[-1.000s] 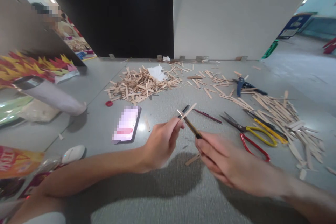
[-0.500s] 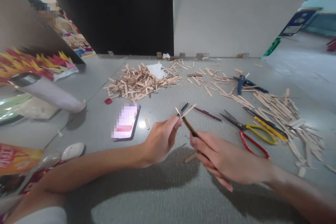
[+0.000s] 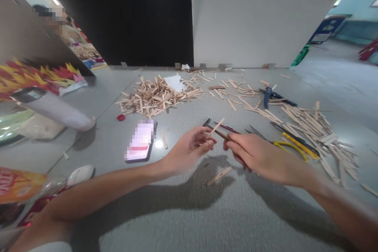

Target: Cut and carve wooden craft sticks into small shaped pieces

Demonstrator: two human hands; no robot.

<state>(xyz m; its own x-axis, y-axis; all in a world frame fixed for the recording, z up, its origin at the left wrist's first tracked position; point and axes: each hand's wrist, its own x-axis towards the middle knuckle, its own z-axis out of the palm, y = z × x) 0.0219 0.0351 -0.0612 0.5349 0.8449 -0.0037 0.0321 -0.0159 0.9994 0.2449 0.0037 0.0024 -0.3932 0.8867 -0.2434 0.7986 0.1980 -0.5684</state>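
Observation:
My left hand (image 3: 191, 149) is closed on a thin wooden stick (image 3: 217, 126), which slants up and to the right from the fingers. Close by on the right, my right hand (image 3: 256, 155) grips a slim dark tool (image 3: 220, 132) that points left and passes by the stick. Its exact kind is too blurred to tell. On the grey surface below the hands lies another wooden stick (image 3: 219, 176). A dark pen-like object (image 3: 207, 122) shows just behind my left fingertips.
Wooden sticks (image 3: 159, 96) are heaped behind a phone (image 3: 141, 140). To the right lie scissors (image 3: 288, 145), a yellow cutter (image 3: 301, 144), blue pliers (image 3: 267, 96) and more sticks (image 3: 307, 120). A tumbler (image 3: 56, 108) lies left. Upright boards stand behind; a person is beyond.
My left hand has turned, with its fingers further right. The dark tool in my right hand now lies flatter, and my right hand has risen slightly, uncovering the stick below.

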